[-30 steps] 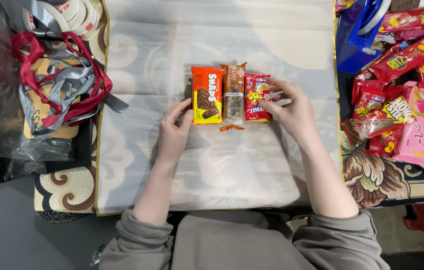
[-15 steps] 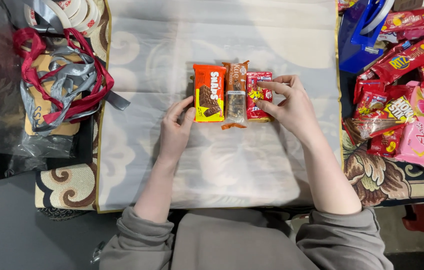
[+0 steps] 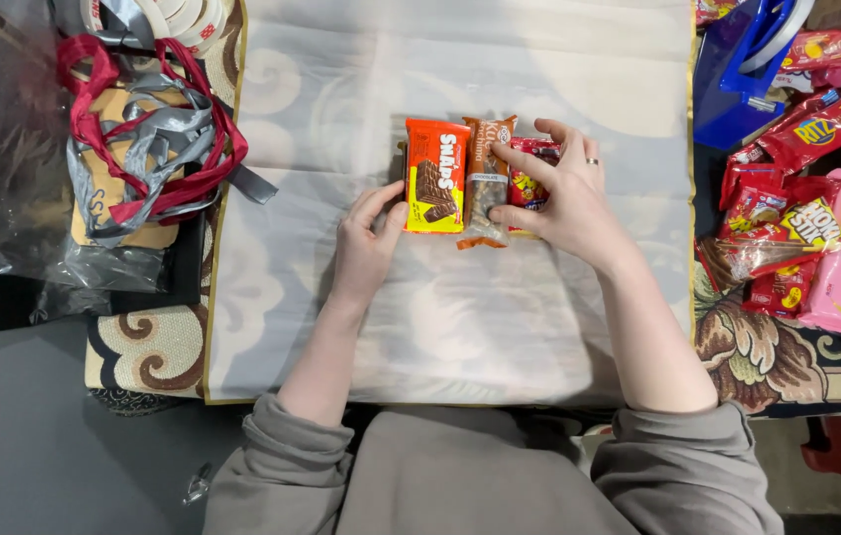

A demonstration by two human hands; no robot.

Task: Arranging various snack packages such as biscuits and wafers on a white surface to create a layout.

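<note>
- Three snack packs lie side by side in the middle of a pale sheet that covers the table.
- The orange and yellow pack is on the left. It shows whole, apart from its lower left corner.
- The brown pack is in the middle. It touches the packs on both sides.
- The red pack is on the right. Most of it is hidden under a hand, so only bits of red and yellow peek out.
- The left hand lies flat on the sheet. Its fingers are close together and only a little bent. The thumb tip touches the lower left corner of the orange and yellow pack. It grips nothing.
- The right hand lies on top of the red pack. Its fingers are spread out. One fingertip reaches over to the brown pack. It presses down and does not wrap around anything. There is a ring on one finger.
- Red and grey ribbons sit in a messy heap at the left. A clear plastic bag beside them is hard to make out.
- A pile of snack bags sits at the right, cut off by the edge of the view. A blue bag is cut off at the top.
- Grey sleeves show at the bottom.
</note>
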